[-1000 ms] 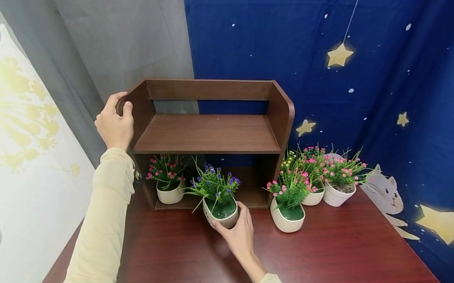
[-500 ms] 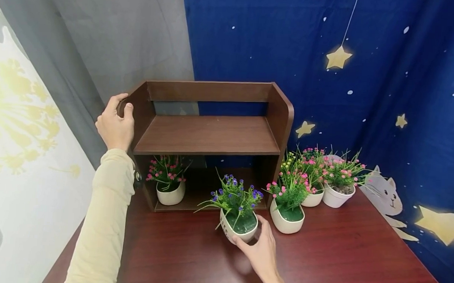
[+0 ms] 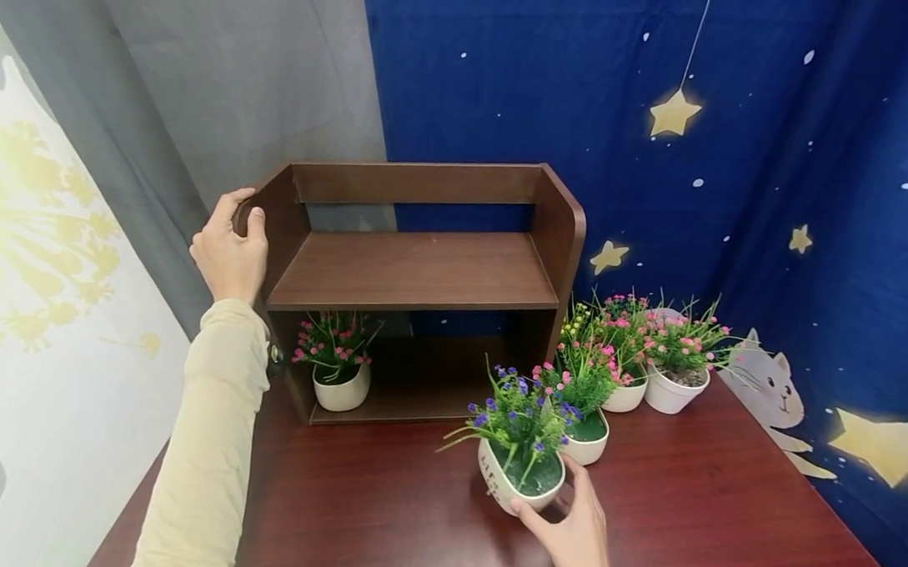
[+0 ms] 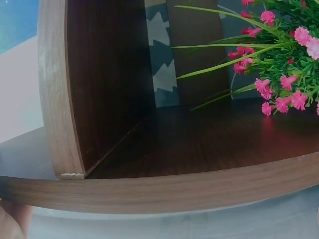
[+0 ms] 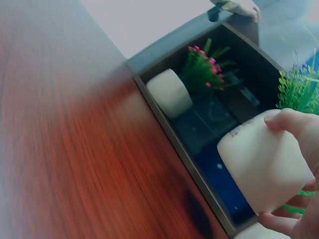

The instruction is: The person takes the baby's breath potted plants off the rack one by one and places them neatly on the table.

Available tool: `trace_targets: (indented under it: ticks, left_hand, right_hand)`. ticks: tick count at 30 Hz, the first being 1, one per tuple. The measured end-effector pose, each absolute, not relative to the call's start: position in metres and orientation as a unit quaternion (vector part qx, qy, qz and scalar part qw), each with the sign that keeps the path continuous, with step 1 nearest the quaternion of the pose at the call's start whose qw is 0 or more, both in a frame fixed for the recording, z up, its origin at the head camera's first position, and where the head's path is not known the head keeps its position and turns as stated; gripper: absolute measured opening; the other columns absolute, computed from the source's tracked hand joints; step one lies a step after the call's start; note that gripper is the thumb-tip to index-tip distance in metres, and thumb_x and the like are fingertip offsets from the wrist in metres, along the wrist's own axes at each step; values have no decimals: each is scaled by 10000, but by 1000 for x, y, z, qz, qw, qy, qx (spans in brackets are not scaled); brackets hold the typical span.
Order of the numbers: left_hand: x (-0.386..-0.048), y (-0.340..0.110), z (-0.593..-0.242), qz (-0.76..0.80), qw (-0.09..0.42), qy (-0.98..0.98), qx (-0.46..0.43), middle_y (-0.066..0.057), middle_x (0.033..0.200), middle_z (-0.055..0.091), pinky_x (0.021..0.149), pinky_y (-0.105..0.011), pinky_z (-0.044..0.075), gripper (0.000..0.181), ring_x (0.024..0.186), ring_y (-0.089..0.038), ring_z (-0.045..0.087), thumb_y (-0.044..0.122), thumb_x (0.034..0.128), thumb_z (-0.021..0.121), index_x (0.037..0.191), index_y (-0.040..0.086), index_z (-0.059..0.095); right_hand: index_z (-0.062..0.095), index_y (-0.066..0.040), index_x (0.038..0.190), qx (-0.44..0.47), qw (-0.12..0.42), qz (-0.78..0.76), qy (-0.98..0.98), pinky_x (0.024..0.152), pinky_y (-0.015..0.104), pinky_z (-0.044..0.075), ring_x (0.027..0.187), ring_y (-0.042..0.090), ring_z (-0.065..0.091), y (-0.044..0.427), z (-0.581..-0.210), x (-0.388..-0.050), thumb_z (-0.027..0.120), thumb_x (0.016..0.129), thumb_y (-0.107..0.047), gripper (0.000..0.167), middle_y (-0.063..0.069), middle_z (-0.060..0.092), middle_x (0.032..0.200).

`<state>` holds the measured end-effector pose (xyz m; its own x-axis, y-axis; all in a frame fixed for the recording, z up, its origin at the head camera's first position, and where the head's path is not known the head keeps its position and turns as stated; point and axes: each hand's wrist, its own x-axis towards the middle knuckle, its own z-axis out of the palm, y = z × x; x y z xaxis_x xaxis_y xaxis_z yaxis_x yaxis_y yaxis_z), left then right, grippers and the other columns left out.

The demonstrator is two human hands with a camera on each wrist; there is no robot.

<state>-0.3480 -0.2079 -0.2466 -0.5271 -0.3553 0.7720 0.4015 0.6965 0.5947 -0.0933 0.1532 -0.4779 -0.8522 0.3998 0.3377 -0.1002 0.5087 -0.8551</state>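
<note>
My right hand [image 3: 573, 525] grips a white pot of purple flowers [image 3: 524, 478] by its near side, thumb on the front and fingers behind. In the right wrist view the pot [image 5: 264, 162] is tilted and held off the table, with a dark shadow below. My left hand [image 3: 233, 247] holds the left side panel of a brown two-tier shelf [image 3: 417, 270], thumb on the inner face. On the lower tier, at the left, stands a white pot of pink flowers [image 3: 341, 390]; its blossoms [image 4: 286, 89] also show in the left wrist view.
Right of the shelf are several potted plants: a white pot with pink flowers [image 3: 587, 451] partly behind the held one, another pot [image 3: 625, 398] behind it, and a round pot [image 3: 675, 395]. A reddish table [image 3: 371, 514] carries everything. Grey and blue curtains [image 3: 468, 84] hang behind.
My right hand has carried the pot of purple flowers from the shelf's front edge rightward and toward me, so it now overlaps the nearest pink-flowered pot. The left hand has stayed put.
</note>
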Motion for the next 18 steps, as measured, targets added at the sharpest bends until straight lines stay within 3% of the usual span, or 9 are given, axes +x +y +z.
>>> trace_targets:
  ticks: [9,13,18]
  left_hand:
    - [-347,-208,-245,-385,492,-780,-13,-18,1060,681,795,-482,337,286,757,-386,561,305,901,535,1148,239,663]
    - [-347,-207,-245,-385,492,-781,-13,-29,1055,682,779,-479,346,284,764,-375,584,307,902,536,1145,236,664]
    - [-348,-207,-246,-384,495,-780,-12,-35,1040,686,761,-468,345,281,762,-367,590,306,902,537,1144,240,666]
  right_hand:
    - [439,-38,1285,-138,244,460,-843,730,350,512,964,334,611,189,-477,-70,888,578,-246,863,182,527,1199]
    - [436,-37,1290,-177,234,460,-838,732,325,512,996,259,581,204,-478,-63,888,577,-243,869,184,532,1179]
    - [421,-34,1303,-210,235,483,-817,720,212,496,970,-37,476,220,-480,-58,872,610,-182,840,181,508,1191]
